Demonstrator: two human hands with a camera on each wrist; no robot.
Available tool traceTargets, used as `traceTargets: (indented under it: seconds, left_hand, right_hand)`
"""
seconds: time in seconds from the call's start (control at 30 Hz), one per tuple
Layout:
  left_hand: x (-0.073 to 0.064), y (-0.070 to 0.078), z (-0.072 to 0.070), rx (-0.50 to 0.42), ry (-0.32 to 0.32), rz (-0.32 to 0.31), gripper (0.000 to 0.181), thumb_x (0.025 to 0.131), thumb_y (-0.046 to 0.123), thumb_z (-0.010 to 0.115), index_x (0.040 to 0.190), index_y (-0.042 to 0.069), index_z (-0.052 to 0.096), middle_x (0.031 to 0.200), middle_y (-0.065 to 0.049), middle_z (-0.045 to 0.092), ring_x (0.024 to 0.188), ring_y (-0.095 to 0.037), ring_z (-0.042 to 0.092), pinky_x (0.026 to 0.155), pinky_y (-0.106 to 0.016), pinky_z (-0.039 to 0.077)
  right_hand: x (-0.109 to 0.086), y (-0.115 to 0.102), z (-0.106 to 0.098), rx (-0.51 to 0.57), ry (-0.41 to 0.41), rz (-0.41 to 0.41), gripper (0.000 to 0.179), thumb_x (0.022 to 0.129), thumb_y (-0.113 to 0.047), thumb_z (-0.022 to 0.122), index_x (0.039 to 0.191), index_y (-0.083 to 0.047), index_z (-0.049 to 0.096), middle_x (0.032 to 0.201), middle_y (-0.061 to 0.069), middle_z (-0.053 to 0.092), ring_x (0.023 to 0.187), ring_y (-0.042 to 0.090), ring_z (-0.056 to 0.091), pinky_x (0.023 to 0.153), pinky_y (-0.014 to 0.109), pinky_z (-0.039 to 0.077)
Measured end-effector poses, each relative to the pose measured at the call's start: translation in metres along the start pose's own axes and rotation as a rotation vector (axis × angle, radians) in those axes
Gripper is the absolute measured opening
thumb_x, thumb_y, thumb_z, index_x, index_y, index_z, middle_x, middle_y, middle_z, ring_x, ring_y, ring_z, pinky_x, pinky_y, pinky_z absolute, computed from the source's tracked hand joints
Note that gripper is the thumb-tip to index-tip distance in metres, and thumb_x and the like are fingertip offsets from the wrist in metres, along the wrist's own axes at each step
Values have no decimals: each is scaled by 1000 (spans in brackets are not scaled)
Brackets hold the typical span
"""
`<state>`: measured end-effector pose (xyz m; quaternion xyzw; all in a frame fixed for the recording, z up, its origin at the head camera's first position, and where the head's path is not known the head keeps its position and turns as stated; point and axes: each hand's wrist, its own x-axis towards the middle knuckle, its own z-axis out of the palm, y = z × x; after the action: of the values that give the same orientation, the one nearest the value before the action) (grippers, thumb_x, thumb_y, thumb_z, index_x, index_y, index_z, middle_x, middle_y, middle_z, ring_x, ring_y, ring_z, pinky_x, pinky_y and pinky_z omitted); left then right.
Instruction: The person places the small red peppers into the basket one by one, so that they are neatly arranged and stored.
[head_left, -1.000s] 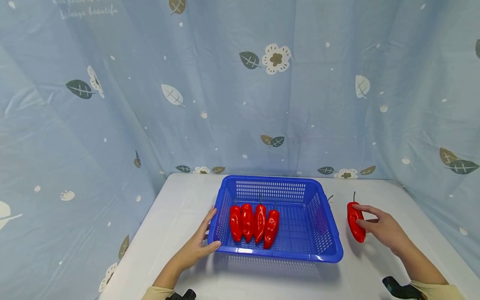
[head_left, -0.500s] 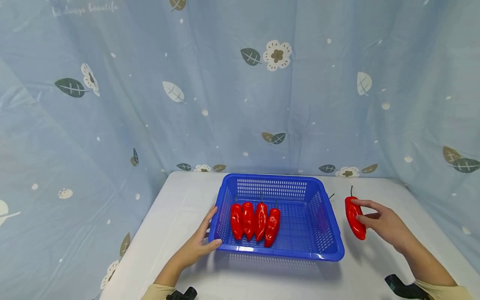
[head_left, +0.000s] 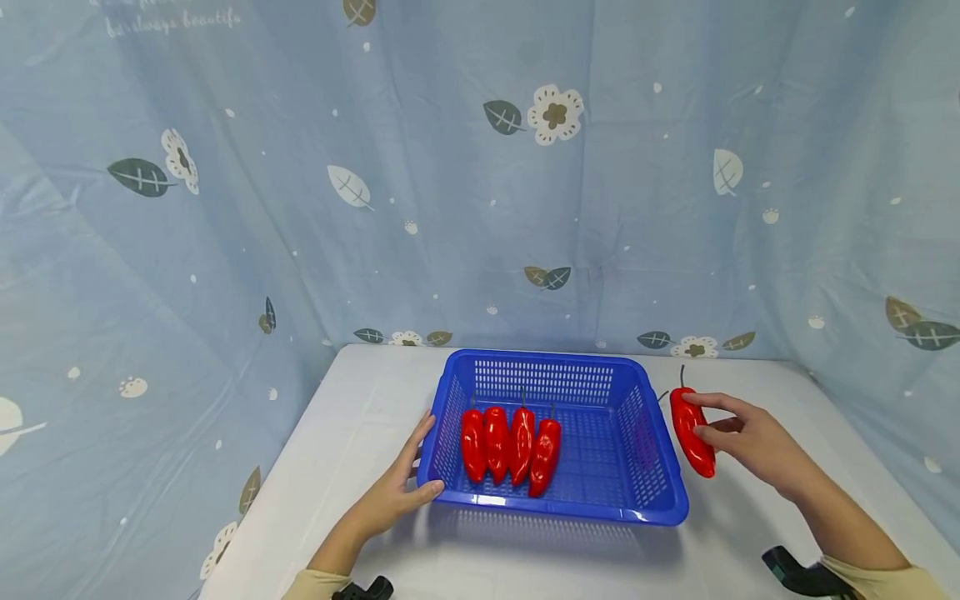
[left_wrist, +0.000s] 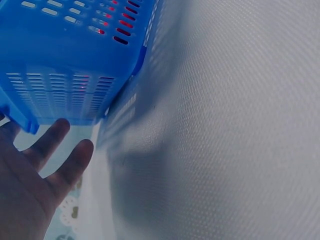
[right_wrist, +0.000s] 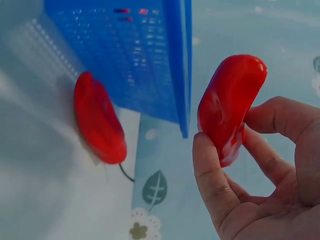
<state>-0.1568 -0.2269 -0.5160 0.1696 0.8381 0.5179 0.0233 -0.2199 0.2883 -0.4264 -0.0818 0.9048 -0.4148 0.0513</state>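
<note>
My right hand [head_left: 753, 442] pinches a red chili pepper [head_left: 690, 433] between thumb and fingers, just right of the blue plastic basket [head_left: 555, 510]. The right wrist view has this held pepper [right_wrist: 230, 100] raised above the tabletop. Several red chili peppers [head_left: 496, 442] lie side by side in the basket's left half, stems toward the back. At the basket's front left corner, my left hand [head_left: 386, 496] rests spread, with thumb at the front rim and fingers along the left rim. From the left wrist, its fingers [left_wrist: 70, 167] look extended beside the perforated wall.
Another red chili pepper [right_wrist: 100, 120] lies on the table against the basket's right side; only its stem [head_left: 663, 396] shows from the head. The white table [head_left: 360, 392] ends at a blue patterned curtain [head_left: 450, 208] behind and at the sides.
My right hand has lifted the chili pepper and carried it left, closer to the basket's right rim. The left hand stays at the basket corner.
</note>
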Motion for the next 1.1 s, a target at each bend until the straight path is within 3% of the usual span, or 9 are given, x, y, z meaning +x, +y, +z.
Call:
traceTargets:
  seconds: [0.73,1.1]
  left_hand:
    - [0,2,-1,2,2,18,92,94,21,66,165,26,8,172,-7,0,142,-47,36,105,-61,40]
    - [0,0,0,2,4,13,92,94,22,66,165,27,8,172,-7,0,142,-48,35,105,-61,39]
  right_hand:
    - [15,-45,23,15,-66,-85,55,95,-22,72,144,-5,53,134,31,54,108,40,61,73,42,61]
    - [30,-60,37,9,-84,-116,54,93,-21,74,142,-7,57,130,28,56,102,33,61,72,39,61]
